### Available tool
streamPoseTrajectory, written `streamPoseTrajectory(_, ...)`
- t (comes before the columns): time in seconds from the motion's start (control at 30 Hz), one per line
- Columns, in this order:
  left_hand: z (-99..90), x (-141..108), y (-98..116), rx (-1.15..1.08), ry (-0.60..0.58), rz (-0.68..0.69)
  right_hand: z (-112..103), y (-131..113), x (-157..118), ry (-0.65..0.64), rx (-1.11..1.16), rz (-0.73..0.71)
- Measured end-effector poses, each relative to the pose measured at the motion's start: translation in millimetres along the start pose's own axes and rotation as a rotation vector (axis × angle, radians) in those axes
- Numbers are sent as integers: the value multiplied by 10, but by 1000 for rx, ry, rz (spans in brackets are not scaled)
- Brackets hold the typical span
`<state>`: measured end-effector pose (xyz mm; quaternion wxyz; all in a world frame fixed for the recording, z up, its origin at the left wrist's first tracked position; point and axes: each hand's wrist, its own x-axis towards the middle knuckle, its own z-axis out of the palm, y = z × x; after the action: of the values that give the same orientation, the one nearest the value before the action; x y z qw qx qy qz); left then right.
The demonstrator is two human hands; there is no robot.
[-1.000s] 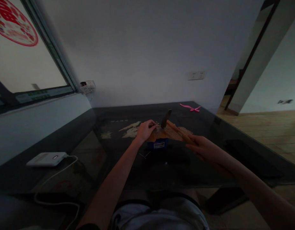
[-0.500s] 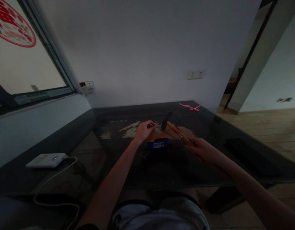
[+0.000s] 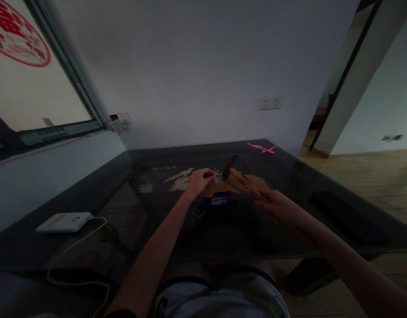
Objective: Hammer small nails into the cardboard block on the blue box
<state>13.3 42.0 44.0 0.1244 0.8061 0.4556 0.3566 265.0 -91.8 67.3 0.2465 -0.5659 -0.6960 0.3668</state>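
My right hand (image 3: 278,205) is wrapped round the wooden handle of a hammer (image 3: 229,167). Its dark head stands just right of my left fingertips, low over an orange-brown item. That orange-brown, textured item (image 3: 238,183) lies across a blue container (image 3: 218,199) with a white label; its exact kind is unclear in the dim light. My left hand (image 3: 199,181) reaches to its left end with thumb and fingers pinched together. Whatever sits in that pinch is too small and dark to make out.
The dark glossy table (image 3: 150,238) bears a white power bank (image 3: 64,222) with a cable at left. A pink ribbon-like strip (image 3: 265,149) lies at the back right. A long black object (image 3: 349,216) rests near the right edge. Behind stands a wall with a socket (image 3: 270,104).
Almost nothing differs. Both hands and the hammer keep nearly the same place, with the hammer head only very slightly shifted.
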Motion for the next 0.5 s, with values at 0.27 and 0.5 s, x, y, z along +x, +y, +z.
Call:
streamPoseTrajectory(0.27,9,-9,1,14,-2,-7,-10,-172,-31,37,-40,-16)
streamPoseTrajectory(0.5,43,12,-57,-11,9,-74,-22,-377,22,25,-101,-144)
